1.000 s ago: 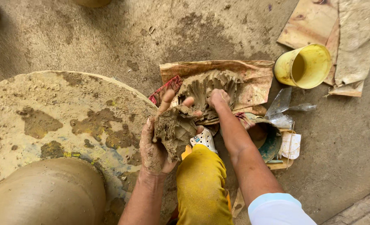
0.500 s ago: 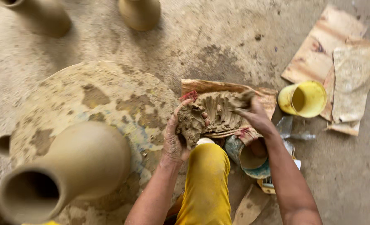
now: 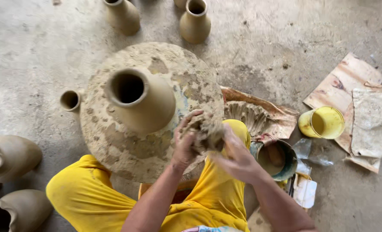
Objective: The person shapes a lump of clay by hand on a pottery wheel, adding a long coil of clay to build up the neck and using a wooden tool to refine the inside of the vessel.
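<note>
Down at the lower left of the frame lie two unfired clay pots point(image 3: 10, 157) on their sides on the floor; beside them the person's knee in yellow cloth point(image 3: 85, 191); right of that the mud-crusted round wheel point(image 3: 113, 141), with a tall clay vase point(image 3: 141, 101) on it, mouth up and leaning toward the upper left. A second ago both hands were out at the heap of wet clay point(image 3: 247, 116) on the brown paper, digging into it; now they have come back over the wheel's right edge with a clay lump point(image 3: 208, 135) pulled free, so the clay has been fetched. The left hand point(image 3: 184, 144) curls its fingers round the lump's left side; the right hand point(image 3: 238, 161) cups it from the right, fingers half closed, blurred; the lump is pressed between both. Its long axis runs roughly left to right across the frame, as far as the blur allows. Further right sit a small pot of slurry point(image 3: 277, 159) and a yellow cup point(image 3: 322, 122) on cardboard.
</note>
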